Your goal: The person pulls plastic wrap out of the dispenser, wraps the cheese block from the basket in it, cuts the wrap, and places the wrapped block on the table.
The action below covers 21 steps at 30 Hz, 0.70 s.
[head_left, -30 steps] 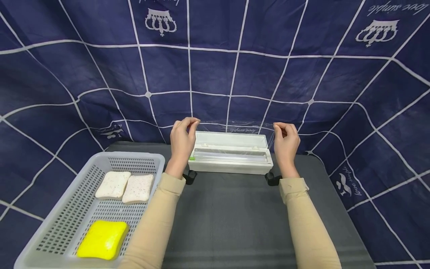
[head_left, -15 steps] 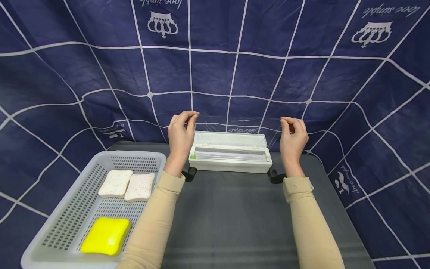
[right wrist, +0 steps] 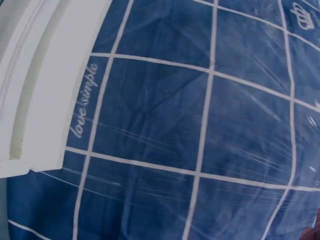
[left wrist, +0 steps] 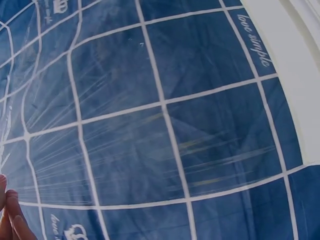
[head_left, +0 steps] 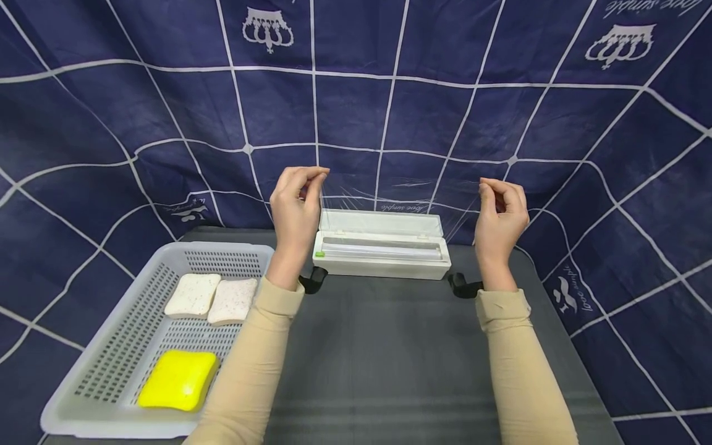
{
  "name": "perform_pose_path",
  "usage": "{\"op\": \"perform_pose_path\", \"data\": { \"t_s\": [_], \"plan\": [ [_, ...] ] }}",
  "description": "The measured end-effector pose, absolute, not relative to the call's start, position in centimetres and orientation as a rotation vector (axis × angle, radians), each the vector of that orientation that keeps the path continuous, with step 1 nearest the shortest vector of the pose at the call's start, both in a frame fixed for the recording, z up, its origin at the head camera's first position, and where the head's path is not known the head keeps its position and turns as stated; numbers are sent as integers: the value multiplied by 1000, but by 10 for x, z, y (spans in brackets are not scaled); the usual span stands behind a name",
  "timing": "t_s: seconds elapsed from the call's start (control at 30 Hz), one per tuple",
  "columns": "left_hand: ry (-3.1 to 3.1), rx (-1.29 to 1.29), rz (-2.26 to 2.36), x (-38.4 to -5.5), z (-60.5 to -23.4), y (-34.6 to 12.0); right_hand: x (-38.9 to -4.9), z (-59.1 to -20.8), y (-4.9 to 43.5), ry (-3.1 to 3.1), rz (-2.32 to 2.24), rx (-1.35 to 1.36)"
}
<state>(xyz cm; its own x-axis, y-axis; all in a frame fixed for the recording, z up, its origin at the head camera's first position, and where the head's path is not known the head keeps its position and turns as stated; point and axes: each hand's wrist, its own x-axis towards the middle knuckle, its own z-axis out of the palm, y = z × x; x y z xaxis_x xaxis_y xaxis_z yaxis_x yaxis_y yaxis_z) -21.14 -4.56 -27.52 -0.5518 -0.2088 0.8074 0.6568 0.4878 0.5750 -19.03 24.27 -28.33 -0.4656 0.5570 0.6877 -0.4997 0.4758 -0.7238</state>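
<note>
In the head view, the left hand [head_left: 295, 213] and the right hand [head_left: 502, 216] pinch clear film [head_left: 408, 185], spread between them; the opened white box [head_left: 384, 267] sits lower, between both hands. Drawing out film seems the present step.

In the left wrist view, creases fan from the fingertips [left wrist: 12, 195]; even tension is probably needed next.

The right wrist view hardly shows fingers.

Beyond the left hand [head_left: 295, 213] and right hand [head_left: 502, 216] a dark blue cloth [head_left: 356, 117] is hung, crossed by white lines [head_left: 314, 72] and printed with crowns [head_left: 268, 29] and lettering [head_left: 645, 6]; to either side of them the cloth is creased; beneath them a dark grey table [head_left: 384, 346] is crossed by faint pale bands [head_left: 389, 405].
</note>
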Motion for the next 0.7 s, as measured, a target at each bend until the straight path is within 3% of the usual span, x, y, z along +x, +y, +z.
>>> {"op": "perform_pose_path", "data": {
  "t_s": [0.3, 0.7],
  "plan": [
    [-1755, -377, -1195, -193, -278, -49, -163, -287, 245, -1619, 1248, -17],
    [-1818, -439, -1304, -137, -320, -56, -90, -321, 261, -1902, 1253, -174]
  ]
}}
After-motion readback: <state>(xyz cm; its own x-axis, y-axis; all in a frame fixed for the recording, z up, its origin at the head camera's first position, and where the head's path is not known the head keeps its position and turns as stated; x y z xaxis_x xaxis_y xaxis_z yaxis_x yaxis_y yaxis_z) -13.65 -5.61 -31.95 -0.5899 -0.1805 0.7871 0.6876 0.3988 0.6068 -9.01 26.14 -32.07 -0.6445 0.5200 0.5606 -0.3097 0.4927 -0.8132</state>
